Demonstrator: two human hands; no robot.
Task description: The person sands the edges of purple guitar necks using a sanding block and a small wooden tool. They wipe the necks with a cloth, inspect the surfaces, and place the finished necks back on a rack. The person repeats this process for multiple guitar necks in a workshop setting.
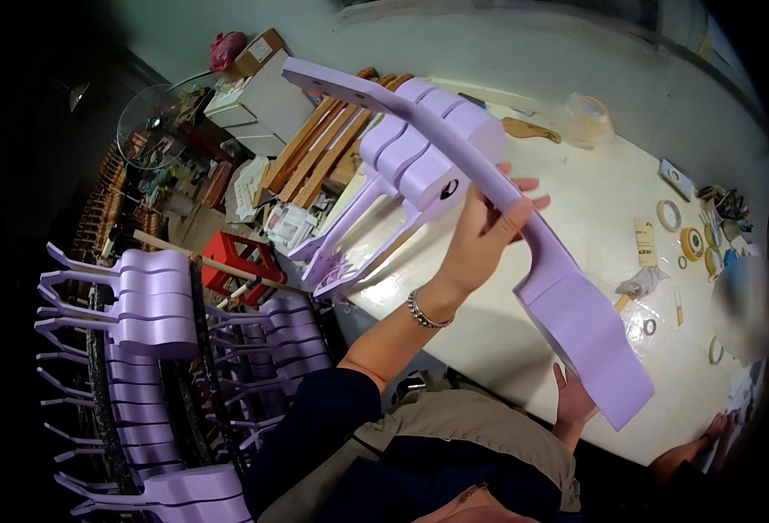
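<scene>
evidently the lavender instrument [585, 336] was being held by its neck. it lay slantwise across the frame, raised in front of the white table [593, 187], headstock toward the upper left, body toward the lower right. no strings seen on it.

left hand [480, 231], centre of frame: thumb and fingers clamped about the neck near where it met the body, probably because the narrow part gave a fuller grip and left the broad surfaces mostly untouched.

right hand [576, 403], lower right of centre: partly behind the body's edge, fingers somewhat apart where visible. could not tell whether they touched it; if so, they likely steadied the wider end.

upper centre: a row of similar instruments [393, 144] on the table, bodies side by side, necks toward the lower left. matching curves packed close presumably saved room.

lower left: more lavender bodies [153, 305] ranked along a dark rack [99, 392], necks jutting left, perhaps so each could be taken by the neck.

right side: tape rolls [684, 244] among small items, seemingly kept off to one side yet within reach.
</scene>
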